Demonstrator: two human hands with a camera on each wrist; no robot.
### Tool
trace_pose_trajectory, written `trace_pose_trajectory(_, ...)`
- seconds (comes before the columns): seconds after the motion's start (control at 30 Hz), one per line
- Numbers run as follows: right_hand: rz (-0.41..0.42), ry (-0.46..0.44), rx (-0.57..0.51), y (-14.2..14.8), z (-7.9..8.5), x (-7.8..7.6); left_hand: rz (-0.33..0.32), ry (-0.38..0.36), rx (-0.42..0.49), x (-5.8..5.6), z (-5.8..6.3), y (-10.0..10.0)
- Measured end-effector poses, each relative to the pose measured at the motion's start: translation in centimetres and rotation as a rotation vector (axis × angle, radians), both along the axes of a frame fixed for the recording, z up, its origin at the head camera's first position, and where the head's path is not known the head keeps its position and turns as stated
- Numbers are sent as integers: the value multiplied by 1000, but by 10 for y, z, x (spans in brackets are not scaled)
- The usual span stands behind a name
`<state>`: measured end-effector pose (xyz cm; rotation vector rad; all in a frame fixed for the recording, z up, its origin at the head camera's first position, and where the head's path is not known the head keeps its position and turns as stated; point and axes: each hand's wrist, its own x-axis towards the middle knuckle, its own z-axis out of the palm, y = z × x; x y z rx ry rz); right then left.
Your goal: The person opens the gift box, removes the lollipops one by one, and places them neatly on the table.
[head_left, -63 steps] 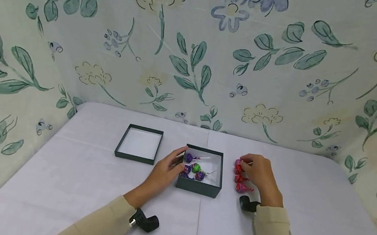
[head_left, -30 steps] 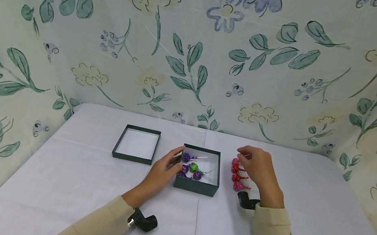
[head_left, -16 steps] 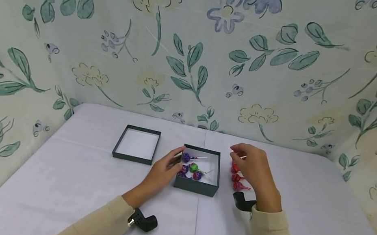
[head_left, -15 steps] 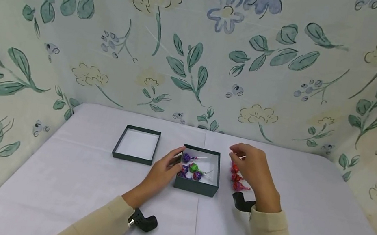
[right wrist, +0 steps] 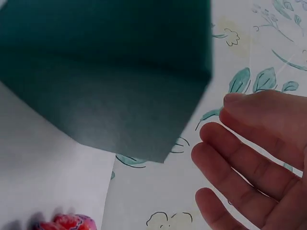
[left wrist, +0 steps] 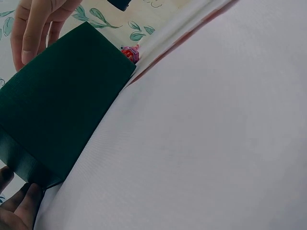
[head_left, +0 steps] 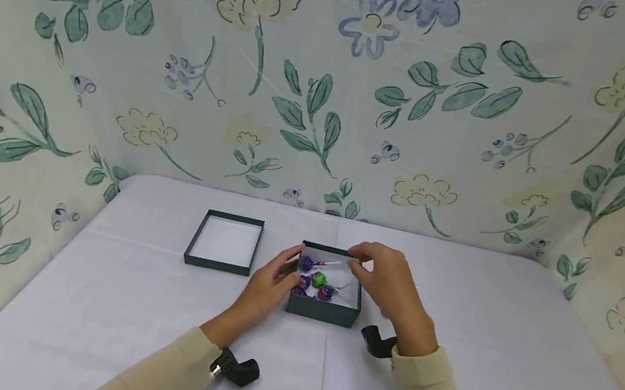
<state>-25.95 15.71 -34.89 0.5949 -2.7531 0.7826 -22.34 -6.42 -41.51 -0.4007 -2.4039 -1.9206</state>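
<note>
A dark green box (head_left: 323, 311) with a white inside stands on the table. Several purple-wrapped lollipops (head_left: 325, 292) and a green one (head_left: 319, 279) lie in it. My left hand (head_left: 268, 287) holds the box by its left wall, thumb near the front corner and fingers further back. My right hand (head_left: 387, 285) is at the box's right rim, its fingers bent loosely and apart; nothing shows between them in the right wrist view. Right of the box, that hand hides most of the red and pink lollipops (right wrist: 67, 223).
The box's shallow lid (head_left: 220, 266), dark-edged and white inside, lies left of the box. Black wrist cameras (head_left: 240, 372) hang at both cuffs. A floral cloth (head_left: 329, 88) rises behind the white-covered table (head_left: 136, 303).
My right hand has lifted from the row of red and pink lollipops and moved left to the box's right rim. My left hand has stayed on the box.
</note>
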Motion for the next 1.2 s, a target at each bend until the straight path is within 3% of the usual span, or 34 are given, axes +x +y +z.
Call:
trace_pose_trajectory(0.33, 80, 46, 50, -22, -17, -2, 6, -12, 0, 0, -1, 0)
trace_pose_trajectory(0.77, 144, -7, 98, -28, -37, -8, -7, 22, 11, -2, 0, 1)
trace_pose_trajectory(1.03, 98, -64, 218, -31, -41, -12, -1, 21, 9, -4, -1, 2)
trace_pose_trajectory(1.2, 85, -80, 261, -34, -43, -11, 16, 19, 13, -14, -22, 2)
